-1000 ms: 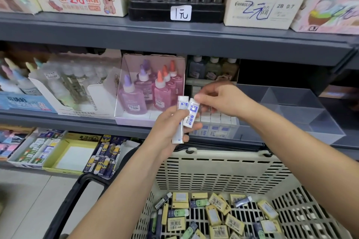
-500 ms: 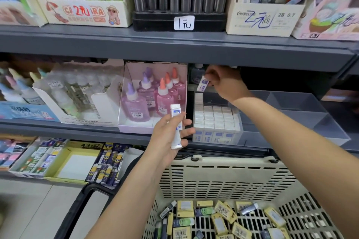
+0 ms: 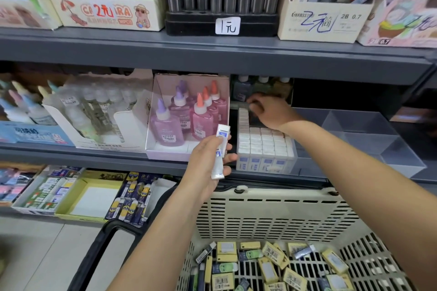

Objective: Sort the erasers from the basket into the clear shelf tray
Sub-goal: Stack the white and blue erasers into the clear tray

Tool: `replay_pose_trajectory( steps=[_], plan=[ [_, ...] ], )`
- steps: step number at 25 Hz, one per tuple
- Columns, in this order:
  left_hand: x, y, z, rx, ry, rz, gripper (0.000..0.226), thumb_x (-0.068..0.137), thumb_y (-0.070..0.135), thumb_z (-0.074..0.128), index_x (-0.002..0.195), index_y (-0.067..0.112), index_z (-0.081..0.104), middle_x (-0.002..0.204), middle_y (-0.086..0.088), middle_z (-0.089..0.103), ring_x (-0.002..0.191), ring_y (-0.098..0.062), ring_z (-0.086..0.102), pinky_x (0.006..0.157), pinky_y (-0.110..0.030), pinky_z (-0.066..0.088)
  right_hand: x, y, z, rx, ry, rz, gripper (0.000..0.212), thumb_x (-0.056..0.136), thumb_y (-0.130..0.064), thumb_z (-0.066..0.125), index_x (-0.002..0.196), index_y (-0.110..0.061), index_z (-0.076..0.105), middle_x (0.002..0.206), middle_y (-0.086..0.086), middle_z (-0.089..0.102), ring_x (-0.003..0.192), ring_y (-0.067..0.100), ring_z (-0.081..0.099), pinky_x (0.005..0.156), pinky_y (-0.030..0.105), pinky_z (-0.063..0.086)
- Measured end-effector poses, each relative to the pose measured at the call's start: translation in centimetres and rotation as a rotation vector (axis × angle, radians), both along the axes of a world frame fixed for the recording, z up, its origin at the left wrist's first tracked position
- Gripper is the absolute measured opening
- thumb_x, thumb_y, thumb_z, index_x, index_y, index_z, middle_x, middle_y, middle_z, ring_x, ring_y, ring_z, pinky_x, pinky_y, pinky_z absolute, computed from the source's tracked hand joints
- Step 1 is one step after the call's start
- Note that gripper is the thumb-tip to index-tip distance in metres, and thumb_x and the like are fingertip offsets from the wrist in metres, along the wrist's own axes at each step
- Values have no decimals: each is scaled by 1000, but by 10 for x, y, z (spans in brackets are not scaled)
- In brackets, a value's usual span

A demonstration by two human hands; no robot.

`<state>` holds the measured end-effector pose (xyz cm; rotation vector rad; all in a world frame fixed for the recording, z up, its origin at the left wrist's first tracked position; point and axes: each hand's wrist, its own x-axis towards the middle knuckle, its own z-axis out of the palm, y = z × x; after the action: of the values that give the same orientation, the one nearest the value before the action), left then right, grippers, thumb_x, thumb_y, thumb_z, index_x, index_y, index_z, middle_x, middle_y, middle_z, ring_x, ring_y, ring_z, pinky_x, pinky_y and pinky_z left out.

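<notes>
My left hand [image 3: 207, 160] grips a short stack of white erasers with blue labels [image 3: 221, 149], upright in front of the shelf edge. My right hand [image 3: 272, 111] reaches into the back of the clear shelf tray [image 3: 369, 139]. Its curled fingertips come down on a white eraser at the rear of the left column, and that eraser is mostly hidden under them. Neat rows of white erasers [image 3: 264, 142] fill the tray's left compartment. Below, the cream plastic basket [image 3: 272, 196] holds several loose yellow, green and grey erasers [image 3: 272, 267].
A pink box of glue bottles [image 3: 189, 120] stands right beside the tray on the left. The grey shelf above [image 3: 212, 59] hangs low over my right hand. The basket's black handle [image 3: 94, 255] juts out left. Stationery boxes [image 3: 89, 196] fill the lower shelf.
My right hand took one eraser from the left hand's stack, lifted it to the shelf and has now come down to the back of the tray. The left hand stayed about where it was.
</notes>
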<state>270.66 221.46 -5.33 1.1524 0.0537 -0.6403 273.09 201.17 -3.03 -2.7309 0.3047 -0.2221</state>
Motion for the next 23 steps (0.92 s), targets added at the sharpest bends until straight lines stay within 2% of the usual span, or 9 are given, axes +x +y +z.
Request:
replay_pose_trajectory(
  steps=[1,3,6,9,11,13,17,20,23],
  plan=[
    [0,1,0,-22,19,-6,18,94,16,45,93,8,61,77,-6,60,51,-13,60,34,-18,32,-6,5,5,-19,-58,-27,27,98,-28,41,119,-20,55,116,7,63,104,26,58,83,28,42],
    [1,2,0,-50,42,-16,23,94,17,42,92,7,63,74,-6,62,51,-14,60,34,-18,32,-20,23,15,105,-158,-9,23,95,-32,47,110,-23,62,99,-2,67,89,19,61,74,24,45],
    [0,1,1,-14,24,-21,22,93,15,41,96,8,61,75,-7,62,51,-13,60,33,-19,32,-40,52,20,238,-71,196,22,90,-37,55,101,-23,68,91,-12,64,88,11,61,75,24,45],
    [-1,0,2,10,1,-26,20,94,16,41,101,9,58,79,-8,63,51,-13,61,33,-19,32,-46,59,21,278,-30,206,18,90,-31,57,98,-20,69,90,-10,65,84,9,60,79,26,46],
    [-1,0,2,-12,5,-29,20,97,20,43,101,8,58,78,-9,67,51,-13,61,33,-18,31,-46,55,27,488,-64,144,12,90,-23,59,98,-17,67,77,-3,63,67,12,59,67,28,48],
    [-2,0,1,-15,-28,-30,16,96,19,48,97,10,61,79,-8,68,52,-13,60,33,-18,31,-48,50,32,687,-40,125,12,91,-18,58,100,-16,65,68,0,64,55,9,60,55,23,49],
    [-3,2,-3,-39,-116,-12,10,87,5,61,92,12,66,71,-2,70,57,-9,60,36,-17,34,-53,40,32,743,-1,129,12,88,-17,62,99,-18,67,74,-6,71,60,1,65,57,14,53],
    [-4,2,-3,-47,-129,-7,14,86,-2,61,92,10,65,70,-5,68,57,-8,60,38,-17,36,-51,37,30,812,-9,11,9,84,-10,66,93,-12,66,77,1,70,59,5,67,56,15,55],
    [-5,2,-2,-57,-125,25,15,85,-4,59,90,9,64,67,-7,66,55,-8,60,37,-16,35,-52,35,31,828,34,17,4,86,-12,64,85,-15,64,75,5,71,56,6,68,48,14,52]
  ],
)
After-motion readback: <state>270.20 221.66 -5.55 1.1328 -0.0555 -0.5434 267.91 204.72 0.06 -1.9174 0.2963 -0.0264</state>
